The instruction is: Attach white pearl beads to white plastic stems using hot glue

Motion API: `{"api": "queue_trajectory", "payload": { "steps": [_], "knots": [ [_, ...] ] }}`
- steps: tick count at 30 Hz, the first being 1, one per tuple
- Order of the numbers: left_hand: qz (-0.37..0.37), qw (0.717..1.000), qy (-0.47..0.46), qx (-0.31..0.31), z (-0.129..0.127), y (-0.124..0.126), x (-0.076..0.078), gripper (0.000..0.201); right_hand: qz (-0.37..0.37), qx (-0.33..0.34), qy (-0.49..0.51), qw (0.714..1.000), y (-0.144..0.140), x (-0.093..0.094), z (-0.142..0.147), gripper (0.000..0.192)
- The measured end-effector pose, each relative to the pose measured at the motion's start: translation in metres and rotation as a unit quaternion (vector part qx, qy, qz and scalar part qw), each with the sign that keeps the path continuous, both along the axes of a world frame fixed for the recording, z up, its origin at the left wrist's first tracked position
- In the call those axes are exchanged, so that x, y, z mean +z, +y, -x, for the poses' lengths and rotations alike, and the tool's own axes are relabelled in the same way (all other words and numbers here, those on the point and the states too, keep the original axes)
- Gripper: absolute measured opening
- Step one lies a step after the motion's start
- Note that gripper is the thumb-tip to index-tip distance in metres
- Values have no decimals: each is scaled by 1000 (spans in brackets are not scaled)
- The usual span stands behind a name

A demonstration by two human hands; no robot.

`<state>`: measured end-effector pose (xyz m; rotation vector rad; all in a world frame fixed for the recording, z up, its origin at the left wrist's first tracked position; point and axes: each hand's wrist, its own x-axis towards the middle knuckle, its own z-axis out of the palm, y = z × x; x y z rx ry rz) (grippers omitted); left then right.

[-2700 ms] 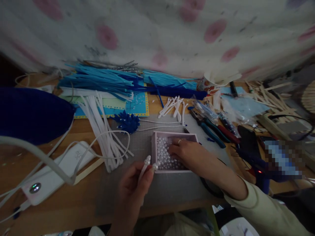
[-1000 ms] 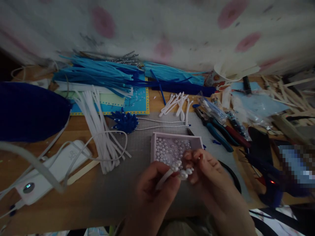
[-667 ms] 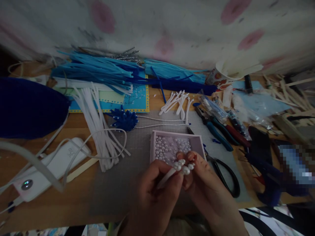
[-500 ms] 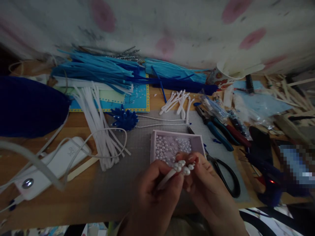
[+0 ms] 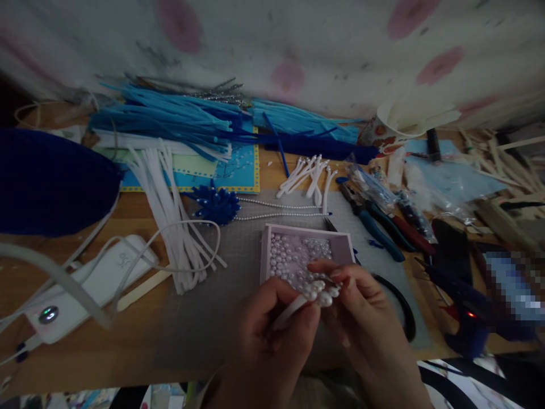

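Note:
My left hand (image 5: 283, 329) pinches a white pipe cleaner (image 5: 289, 312) whose end carries a small cluster of pearl beads (image 5: 315, 291). Against the right side of that cluster, my right hand (image 5: 361, 307) has thumb and fingers pressed together on what looks like a thin strand with beads; its exact shape is hidden by the fingertips. Both hands are above the near edge of a pale pink box (image 5: 264, 250), which holds loose pearl beads (image 5: 281, 255) of larger and smaller sizes.
Pliers (image 5: 378, 227) and a glue gun (image 5: 460, 307) with a red light lie right. White pipe cleaners (image 5: 166, 227) and a corded white power strip (image 5: 93, 289) are left. Behind are a blue tinsel flower (image 5: 215, 204), pearl-tipped white pieces (image 5: 309, 175) and blue pipe cleaners (image 5: 170, 119).
The bead cluster has shifted slightly right and turned in my fingers. My right hand has moved a little to the right, its fingertips still at the beads.

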<state>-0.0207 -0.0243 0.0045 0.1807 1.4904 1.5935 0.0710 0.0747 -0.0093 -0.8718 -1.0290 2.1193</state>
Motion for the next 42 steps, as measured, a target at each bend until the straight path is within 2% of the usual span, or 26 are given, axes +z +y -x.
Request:
{"api": "queue_trajectory", "payload": {
  "steps": [25, 33, 36, 42],
  "knots": [
    [-15, 1000, 4, -11, 1, 0, -4, 25, -52, -9, -34, 998, 0, -3, -9, 4],
    [-1, 1000, -24, -3, 3, 3, 2, 28, -71, -4, -26, 997, 1, -3, -12, 9],
    [10, 999, -34, -2, 4, 5, 4, 30, -98, 1, -31, 995, 5, -4, -14, 15],
    [-3, 998, -60, -13, 4, 7, 4, 30, -202, 8, 4, 979, 5, -10, -14, 22]
  ]
}}
